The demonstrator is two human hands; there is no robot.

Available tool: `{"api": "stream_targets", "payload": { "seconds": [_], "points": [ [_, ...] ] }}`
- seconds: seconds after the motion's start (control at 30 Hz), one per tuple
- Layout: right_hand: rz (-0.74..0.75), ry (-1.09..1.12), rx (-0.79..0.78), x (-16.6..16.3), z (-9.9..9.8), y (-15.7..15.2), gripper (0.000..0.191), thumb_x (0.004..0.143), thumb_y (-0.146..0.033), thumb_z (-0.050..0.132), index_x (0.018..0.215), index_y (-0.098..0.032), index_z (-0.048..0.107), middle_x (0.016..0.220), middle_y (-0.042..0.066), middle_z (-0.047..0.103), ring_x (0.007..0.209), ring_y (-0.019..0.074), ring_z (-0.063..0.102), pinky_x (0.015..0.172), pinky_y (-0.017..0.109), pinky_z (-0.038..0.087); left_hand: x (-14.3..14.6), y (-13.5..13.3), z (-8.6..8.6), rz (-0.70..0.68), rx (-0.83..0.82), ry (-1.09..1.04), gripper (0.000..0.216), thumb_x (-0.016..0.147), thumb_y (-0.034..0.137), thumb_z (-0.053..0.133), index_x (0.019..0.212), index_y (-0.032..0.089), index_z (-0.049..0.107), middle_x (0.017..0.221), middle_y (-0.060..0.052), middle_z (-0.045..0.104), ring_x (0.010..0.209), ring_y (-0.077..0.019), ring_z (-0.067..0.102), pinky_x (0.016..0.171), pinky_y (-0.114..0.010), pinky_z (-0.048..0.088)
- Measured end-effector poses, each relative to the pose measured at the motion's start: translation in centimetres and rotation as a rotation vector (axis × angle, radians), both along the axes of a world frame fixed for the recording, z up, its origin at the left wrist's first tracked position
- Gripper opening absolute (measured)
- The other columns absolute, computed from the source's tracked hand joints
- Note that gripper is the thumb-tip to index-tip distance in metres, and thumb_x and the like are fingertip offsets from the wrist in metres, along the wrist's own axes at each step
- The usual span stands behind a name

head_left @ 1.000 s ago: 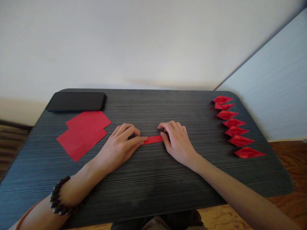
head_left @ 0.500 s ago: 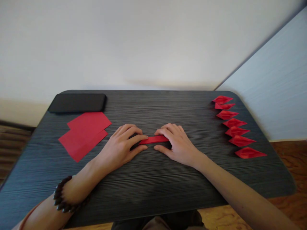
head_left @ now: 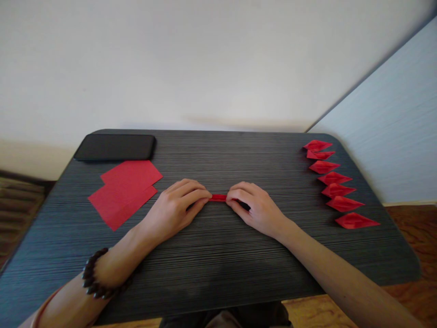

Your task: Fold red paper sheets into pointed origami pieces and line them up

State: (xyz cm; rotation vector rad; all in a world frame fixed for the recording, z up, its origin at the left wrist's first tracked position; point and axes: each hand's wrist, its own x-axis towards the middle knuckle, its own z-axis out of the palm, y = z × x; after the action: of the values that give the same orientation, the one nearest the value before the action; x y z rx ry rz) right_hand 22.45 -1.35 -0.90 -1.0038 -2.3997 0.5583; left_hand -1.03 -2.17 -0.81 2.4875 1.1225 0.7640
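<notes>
Between my hands is a narrow folded strip of red paper [head_left: 219, 197], low over the middle of the dark table. Its left end is pinched between the thumb and fingers of my left hand [head_left: 179, 202], which wears a dark bead bracelet [head_left: 92, 275] at the wrist. My right hand [head_left: 256, 205] pinches the other end in the same way. Only the short middle stretch of the strip shows; both ends are covered by fingertips.
Two overlapping sheets of red paper [head_left: 124, 193] lie on the left, close to a black phone [head_left: 115, 147]. Several folded red paper boats [head_left: 335, 190] stand in a row along the right side of the dark table [head_left: 211, 273]. A pale wall [head_left: 205, 64] rises behind.
Thumbs and fingers of both hands have closed onto the strip's ends, where they were spread around it before. Less of the strip shows. The view has shifted slightly.
</notes>
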Motion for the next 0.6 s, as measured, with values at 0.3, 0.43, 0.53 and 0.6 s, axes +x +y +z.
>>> {"api": "stream_targets", "payload": {
  "seconds": [0.3, 0.43, 0.53, 0.6],
  "points": [
    [0.038, -0.039, 0.021, -0.2, 0.5, -0.4, 0.012, 0.087, -0.023, 0.050, 0.090, -0.020, 0.061, 0.101, 0.006, 0.059, 0.089, 0.0175, 0.055, 0.080, 0.034, 0.045, 0.7, -0.1, 0.4, 0.045, -0.016, -0.022, 0.013, 0.087, 0.018, 0.054, 0.096, 0.017, 0.064, 0.096, -0.006, 0.066, 0.091, -0.0179, 0.058, 0.084, -0.036, 0.048],
    [0.010, -0.019, -0.004, -0.3, 0.5, -0.5, 0.010, 0.086, -0.019, 0.050, 0.086, -0.019, 0.060, 0.098, 0.005, 0.060, 0.087, 0.0171, 0.056, 0.080, 0.033, 0.045, 1.0, -0.2, 0.4, 0.052, -0.001, 0.023, 0.013, 0.086, 0.021, 0.057, 0.095, 0.018, 0.065, 0.096, -0.006, 0.066, 0.091, -0.0191, 0.058, 0.083, -0.037, 0.048],
    [-0.036, -0.008, -0.031, -0.6, 0.4, -0.5, 0.009, 0.079, -0.015, 0.053, 0.087, -0.020, 0.056, 0.098, 0.004, 0.059, 0.087, 0.0170, 0.056, 0.080, 0.032, 0.045, 1.1, -0.3, 0.5, 0.057, 0.016, 0.057, 0.014, 0.085, 0.022, 0.057, 0.096, 0.018, 0.065, 0.096, -0.005, 0.066, 0.092, -0.0202, 0.058, 0.083, -0.038, 0.048],
    [-0.069, -0.006, -0.049, -0.7, 0.4, -0.6, 0.014, 0.077, -0.014, 0.054, 0.089, -0.020, 0.054, 0.098, 0.004, 0.059, 0.087, 0.0172, 0.056, 0.080, 0.033, 0.045, 1.1, -0.3, 0.5, 0.062, 0.029, 0.071, 0.014, 0.085, 0.023, 0.058, 0.097, 0.018, 0.065, 0.096, -0.005, 0.067, 0.092, -0.0206, 0.058, 0.083, -0.039, 0.048]
  ]
}}
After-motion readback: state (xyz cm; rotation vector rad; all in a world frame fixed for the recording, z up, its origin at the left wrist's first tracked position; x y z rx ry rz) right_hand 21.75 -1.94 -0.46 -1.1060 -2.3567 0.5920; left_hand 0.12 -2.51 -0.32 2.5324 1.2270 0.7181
